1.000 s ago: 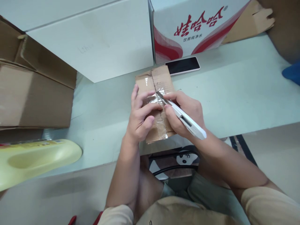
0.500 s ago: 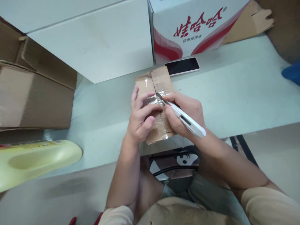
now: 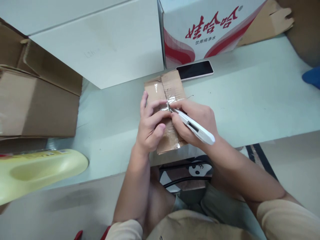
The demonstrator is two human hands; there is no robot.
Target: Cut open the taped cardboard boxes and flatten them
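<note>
Fingers (image 3: 178, 126) of the right hand (image 3: 201, 115) are pinched tight around a white utility knife (image 3: 197, 129), gripping it low near the blade like a pen. The blade tip (image 3: 170, 108) sits on the taped centre seam of a small cardboard box (image 3: 172, 83). Against it, the left hand (image 3: 150, 131) lies on the box top with its fingers (image 3: 156, 115) loosely spread and pressing down, their tips just beside the blade.

Compared with a second ago, the tip has slid a little nearer along the seam and the handle has tipped lower, so the blade looks to be drawn through the clear tape (image 3: 172, 137). The left hand has not shifted.

This box lies at the near edge of the pale table (image 3: 250, 100). A dark phone (image 3: 195, 70) is touching its far right corner. Behind stand a red-lettered carton (image 3: 207, 30) and a plain white box (image 3: 105, 46). Brown cartons (image 3: 37, 106) and a yellow plastic tray (image 3: 37, 170) sit at left.
</note>
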